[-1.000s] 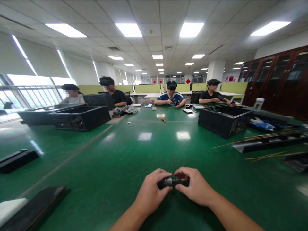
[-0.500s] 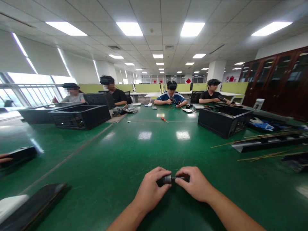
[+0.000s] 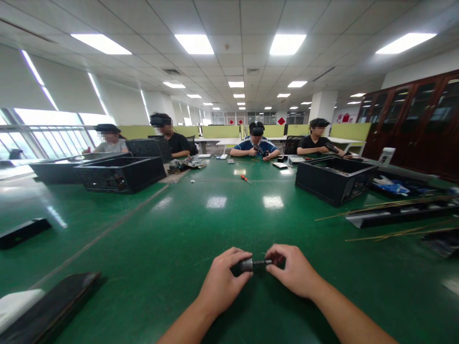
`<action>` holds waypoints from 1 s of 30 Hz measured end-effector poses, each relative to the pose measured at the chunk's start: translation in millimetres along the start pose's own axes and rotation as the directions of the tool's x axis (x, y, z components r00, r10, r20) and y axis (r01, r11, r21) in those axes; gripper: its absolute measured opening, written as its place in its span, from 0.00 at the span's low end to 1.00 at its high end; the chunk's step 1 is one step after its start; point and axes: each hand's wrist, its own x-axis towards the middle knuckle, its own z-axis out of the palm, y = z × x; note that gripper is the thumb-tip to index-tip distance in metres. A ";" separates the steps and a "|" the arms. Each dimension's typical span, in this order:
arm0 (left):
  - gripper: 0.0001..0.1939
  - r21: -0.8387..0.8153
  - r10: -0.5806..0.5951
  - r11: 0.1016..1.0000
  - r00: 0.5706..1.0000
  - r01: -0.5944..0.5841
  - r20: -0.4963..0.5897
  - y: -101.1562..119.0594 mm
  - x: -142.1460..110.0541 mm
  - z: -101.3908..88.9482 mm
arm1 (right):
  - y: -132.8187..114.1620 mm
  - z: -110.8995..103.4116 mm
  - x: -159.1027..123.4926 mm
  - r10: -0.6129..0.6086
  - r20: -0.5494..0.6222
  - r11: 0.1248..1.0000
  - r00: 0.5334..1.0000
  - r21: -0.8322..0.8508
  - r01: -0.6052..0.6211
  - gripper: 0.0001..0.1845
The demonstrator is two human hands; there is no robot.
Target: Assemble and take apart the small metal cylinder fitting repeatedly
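Both my hands meet low over the green table (image 3: pixel 229 215), just in front of me. My left hand (image 3: pixel 222 282) is closed around the dark body of a small cylindrical tool (image 3: pixel 246 264) with a silver collar. My right hand (image 3: pixel 292 270) pinches the thin dark bit (image 3: pixel 263 262) that sticks out of that collar toward the right. The rest of the tool is hidden inside my left fist.
An open black computer case (image 3: pixel 332 179) stands at the right, another black case (image 3: pixel 120 174) at the left. Black panels (image 3: pixel 398 214) and thin sticks lie at the far right, a flat black panel (image 3: pixel 53 306) at the near left. Several people sit at the far end; a red screwdriver (image 3: pixel 245 178) lies mid-table.
My right hand has drawn slightly to the right, so more of the thin bit shows between the hands. A hand seen at the left edge half a second ago is gone.
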 end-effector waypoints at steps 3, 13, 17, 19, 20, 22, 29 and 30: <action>0.16 0.007 -0.012 1.000 1.000 0.012 -0.015 -1.0 0.3 -0.8 | 1.8 -2.2 0.2 -0.006 0.000 1.000 1.000 -0.001 0.006 0.07; 0.15 0.088 -0.037 0.995 0.993 0.048 -0.114 -6.8 1.3 -5.8 | 10.2 -16.1 4.8 0.011 -0.056 1.000 0.998 -0.014 -0.012 0.08; 0.15 0.071 -0.110 0.989 0.970 0.128 -0.218 -10.4 3.4 -7.6 | 17.6 -18.1 7.1 0.074 -0.093 0.997 0.993 -0.018 -0.076 0.08; 0.17 0.002 -0.159 0.987 0.961 0.163 -0.225 -15.9 5.7 -7.5 | 20.1 -17.7 7.7 0.094 -0.096 0.995 0.991 -0.002 -0.095 0.09; 0.19 -0.038 -0.174 0.985 0.961 0.170 -0.216 -19.8 7.0 -8.0 | 20.8 -17.3 7.8 0.097 -0.095 0.995 0.991 0.006 -0.097 0.09; 0.23 -0.079 -0.186 0.982 0.959 0.172 -0.213 -29.0 8.9 -12.0 | 21.1 -16.3 8.0 0.093 -0.091 0.996 0.991 0.012 -0.093 0.09; 0.31 0.054 -0.267 0.958 0.941 0.283 -0.207 -59.2 -27.2 -77.9 | 17.0 -15.1 8.4 0.055 -0.105 0.998 0.993 -0.022 -0.057 0.09; 0.33 0.075 -0.310 0.940 0.927 0.332 -0.210 -63.9 -40.0 -91.1 | 16.6 -14.5 8.4 0.052 -0.099 0.998 0.994 -0.018 -0.054 0.09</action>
